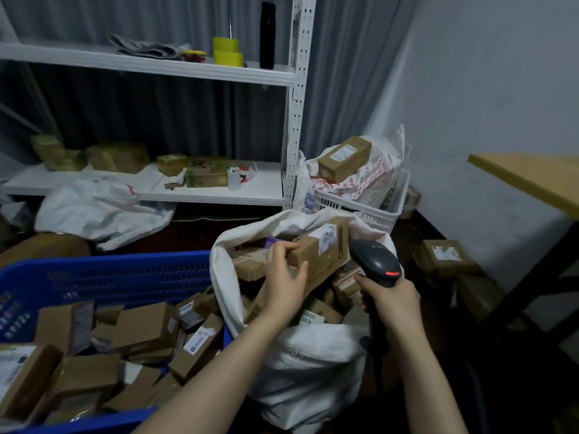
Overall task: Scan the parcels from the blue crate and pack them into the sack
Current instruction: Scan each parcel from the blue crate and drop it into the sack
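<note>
Here, a mid-cycle view of scanning and packing. The left hand (286, 283) grasps a long parcel (316, 255) by its near end, fingers curled over the top face and thumb on the near side. It holds the parcel tilted above the mouth of the sack (307, 355), toward the far rim. The parcel's label (327, 238) faces up, at the end nearest the right hand.

The right hand (391, 296) is clenched round the handle of the scanner (376, 261). The scanner's head sits just beside the parcel's right end, with a red light lit. Whether the trigger is pressed cannot be told.

The sack stands against the right edge of the crate (125, 270), its rim folded open. Inside it, packed parcels (250, 264) are piled nearly to the rim, so a good share of the work looks done. The crate, though, holds many loose parcels (144, 330), heaped across its floor up to the right edge and the near corner. These are judged unscanned, so much is left.

The step in hand appears to be the scan of the held parcel, or its lowering into the sack just after; the view does not settle which. With the sack this full, room for the rest looks short, and a second sack may be needed.
</note>
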